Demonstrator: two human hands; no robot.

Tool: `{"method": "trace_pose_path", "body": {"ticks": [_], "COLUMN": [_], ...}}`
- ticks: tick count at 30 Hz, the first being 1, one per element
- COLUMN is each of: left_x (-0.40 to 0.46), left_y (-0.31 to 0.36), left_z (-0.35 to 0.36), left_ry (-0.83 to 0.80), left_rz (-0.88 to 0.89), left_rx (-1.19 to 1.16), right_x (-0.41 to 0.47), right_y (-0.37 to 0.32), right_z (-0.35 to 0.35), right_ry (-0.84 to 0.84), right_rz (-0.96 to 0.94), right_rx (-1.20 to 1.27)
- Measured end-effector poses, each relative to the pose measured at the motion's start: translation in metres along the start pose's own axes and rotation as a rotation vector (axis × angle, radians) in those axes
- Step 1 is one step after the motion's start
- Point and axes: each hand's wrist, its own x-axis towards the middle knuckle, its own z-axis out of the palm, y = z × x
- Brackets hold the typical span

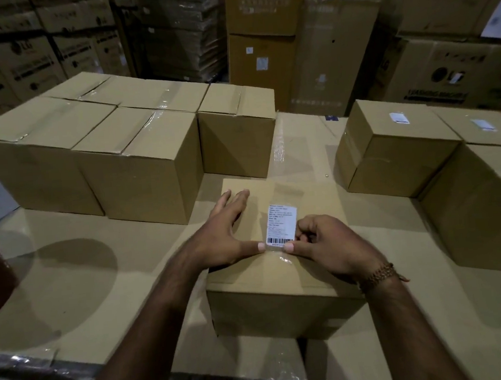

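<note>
Small carton (313,193) mid-desk (99,281), 12 o'clock of wearer. Barcode label (281,222) on its top. Left grip (228,231) spread flat at label's 9 o'clock, thumb pressing near lower-left corner. Right grip (331,243) curled at 4 o'clock, pinching label's lower edge. Sealed boxes (136,164) at 10 o'clock.
</note>
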Motion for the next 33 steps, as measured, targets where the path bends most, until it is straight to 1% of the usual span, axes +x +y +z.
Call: {"method": "trace_pose_path", "body": {"ticks": [5,14,19,24,27,29,31,33], "left_x": [0.000,0.004,0.002,0.005,0.005,0.003,-0.005,-0.019], "left_y": [-0.002,-0.006,-0.003,-0.004,-0.004,-0.003,-0.001,0.008], "left_z": [0.000,0.016,0.020,0.023,0.026,0.027,0.027,0.027], "left_ry": [0.001,0.153,0.206,0.252,0.319,0.384,0.494,0.602], "left_rz": [0.021,0.061,0.051,0.061,0.083,0.098,0.129,0.142], "left_rx": [-0.020,0.110,0.164,0.161,0.153,0.092,0.045,0.023], "right_x": [-0.004,-0.004,-0.001,0.002,0.001,0.000,-0.002,-0.004], "right_y": [0.000,0.008,0.019,0.028,0.029,0.026,0.020,0.014], "right_z": [-0.003,-0.003,-0.004,-0.003,-0.003,-0.006,-0.008,-0.009], "right_ry": [-0.036,-0.064,-0.087,-0.096,-0.113,-0.121,-0.109,-0.048], "right_rz": [-0.010,-0.032,-0.058,-0.091,-0.110,-0.104,-0.098,-0.102], "right_rx": [0.074,0.175,0.252,0.287,0.347,0.354,0.322,0.284]}}
